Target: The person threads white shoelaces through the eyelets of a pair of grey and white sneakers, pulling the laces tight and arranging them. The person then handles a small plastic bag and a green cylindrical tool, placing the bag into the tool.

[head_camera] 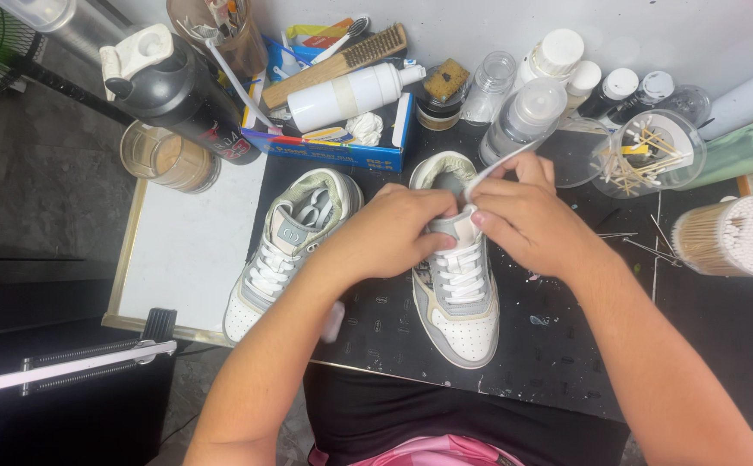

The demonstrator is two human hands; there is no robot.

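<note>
both hands work on the right sneaker, which stands on the black mat near the desk's front edge, toe toward the person. left hand is closed over the tongue and collar, pinning it. right hand pinches a white lace end, drawn up toward the back edge. the second sneaker lies just beside, at the mat's left edge, untouched. judgement: keep the tongue flat and held, pull the lace evenly without twisting, keep clear of the bottles behind.
</note>
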